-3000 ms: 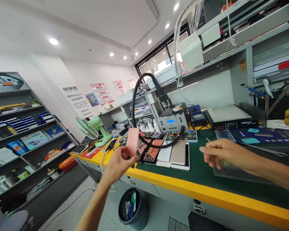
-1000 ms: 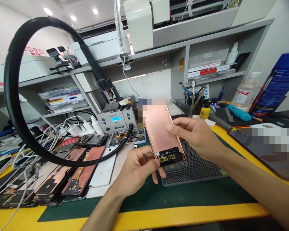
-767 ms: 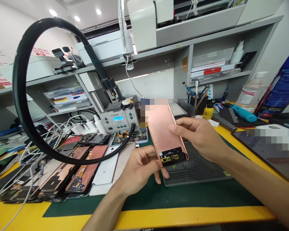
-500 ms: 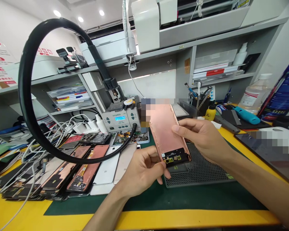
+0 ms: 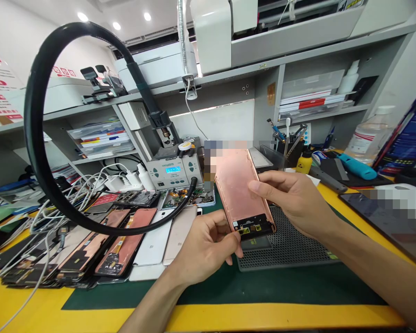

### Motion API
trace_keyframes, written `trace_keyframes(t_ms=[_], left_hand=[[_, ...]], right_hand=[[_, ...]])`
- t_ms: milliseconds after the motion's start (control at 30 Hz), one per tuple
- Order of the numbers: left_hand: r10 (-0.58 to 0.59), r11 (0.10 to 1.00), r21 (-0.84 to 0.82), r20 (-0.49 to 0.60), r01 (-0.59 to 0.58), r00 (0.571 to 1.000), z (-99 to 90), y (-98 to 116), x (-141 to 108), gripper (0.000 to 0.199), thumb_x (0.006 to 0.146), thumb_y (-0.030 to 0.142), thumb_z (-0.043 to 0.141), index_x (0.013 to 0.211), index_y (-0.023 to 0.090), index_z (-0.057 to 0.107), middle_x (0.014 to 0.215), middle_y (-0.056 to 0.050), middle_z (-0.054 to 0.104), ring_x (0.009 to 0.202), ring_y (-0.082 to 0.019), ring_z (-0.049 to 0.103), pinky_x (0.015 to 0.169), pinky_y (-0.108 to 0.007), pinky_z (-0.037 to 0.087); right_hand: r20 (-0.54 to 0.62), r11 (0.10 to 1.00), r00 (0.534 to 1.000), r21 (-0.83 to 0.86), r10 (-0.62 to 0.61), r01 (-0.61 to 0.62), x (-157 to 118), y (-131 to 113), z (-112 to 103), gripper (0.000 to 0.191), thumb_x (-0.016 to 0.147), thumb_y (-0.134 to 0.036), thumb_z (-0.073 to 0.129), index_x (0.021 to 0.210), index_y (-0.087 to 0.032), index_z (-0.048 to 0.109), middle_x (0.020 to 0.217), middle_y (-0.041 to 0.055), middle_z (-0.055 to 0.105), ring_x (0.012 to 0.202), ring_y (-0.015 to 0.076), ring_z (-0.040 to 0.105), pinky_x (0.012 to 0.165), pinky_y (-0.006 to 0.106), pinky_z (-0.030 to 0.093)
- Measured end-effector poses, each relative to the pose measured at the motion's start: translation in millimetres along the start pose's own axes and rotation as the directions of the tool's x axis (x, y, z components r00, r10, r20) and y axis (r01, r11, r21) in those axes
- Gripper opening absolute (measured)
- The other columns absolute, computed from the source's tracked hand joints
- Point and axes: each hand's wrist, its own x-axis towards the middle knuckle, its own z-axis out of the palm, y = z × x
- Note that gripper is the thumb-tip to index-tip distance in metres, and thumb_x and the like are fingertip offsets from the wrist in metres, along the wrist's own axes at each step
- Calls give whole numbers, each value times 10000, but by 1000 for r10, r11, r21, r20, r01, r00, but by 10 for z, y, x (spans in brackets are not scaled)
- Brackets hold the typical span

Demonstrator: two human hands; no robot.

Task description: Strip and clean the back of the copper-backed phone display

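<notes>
A phone screen panel [image 5: 238,189], copper-pink on its back with a black strip of circuitry at the lower end, is held up tilted over the bench. My left hand [image 5: 211,247] pinches its lower left corner between thumb and fingers. On its right edge, my right hand [image 5: 287,194] grips with the thumb on the copper face and the fingers behind. Pixelation hides the panel's upper left part. Beneath it lies a dark perforated mat [image 5: 291,245] on a green work mat [image 5: 208,293].
Phone panels [image 5: 123,249] and a white phone [image 5: 152,243] lie at the left among white cables. A hot-air station [image 5: 173,171] with a looping black hose [image 5: 34,115] stands behind. At right are a yellow bottle [image 5: 304,163], a clear jug [image 5: 370,134] and a dark tablet-like screen [image 5: 388,222].
Both hands keep their hold on the panel, which has barely moved. The camera view has shifted slightly.
</notes>
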Motion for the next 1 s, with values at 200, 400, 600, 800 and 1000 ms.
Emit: trace_keyframes(t_ms=[200, 400, 600, 800, 1000], left_hand=[[3, 1000, 12, -7, -3, 1000, -6, -7, -8, 131, 881, 190, 620, 960, 124, 700, 665, 1, 642, 525, -81, 552, 481, -178, 467], [-11, 999, -41, 18, 12, 1000, -12, 26, 6, 168, 854, 224, 647, 957, 111, 718, 629, -12, 646, 512, -101, 574, 466, -193, 468], [-9, 990, -137, 48, 15, 999, -23, 26, 27, 188, 797, 181, 632, 941, 112, 732, 773, -65, 727, 550, -128, 644, 466, -204, 481], [-12, 987, -158, 64, 21, 998, -38, -20, 11, 174, 810, 155, 597, 904, 111, 736, 869, -96, 758, 563, -133, 663, 470, -210, 489], [-23, 990, -136, 64, 31, 998, -27, 14, 21, 200, 799, 156, 621, 934, 105, 760, 862, -96, 758, 564, -137, 667, 466, -209, 484]], right_hand=[[13, 1000, 1000, 7, -6, 6, -7, 14, -11, 177, 862, -475, 770, 892, -305, 812, 859, -3, 757, 764, 175, 656, 669, 275, 523], [26, 992, 996, 87, 86, -88, 7, 62, 2, 246, 837, -491, 786, 907, -256, 803, 837, 24, 751, 711, 177, 632, 624, 286, 512], [61, 955, 980, 219, 190, -199, 12, 31, 31, 277, 787, -468, 835, 788, -201, 761, 722, 3, 685, 615, 125, 583, 555, 234, 484], [91, 938, 969, 242, 231, -247, 20, 25, 31, 285, 763, -445, 853, 757, -184, 739, 706, -2, 647, 600, 120, 563, 517, 222, 461], [101, 933, 963, 242, 250, -267, 29, 29, 41, 311, 757, -465, 851, 754, -180, 726, 654, -5, 623, 520, 114, 532, 443, 229, 429]])
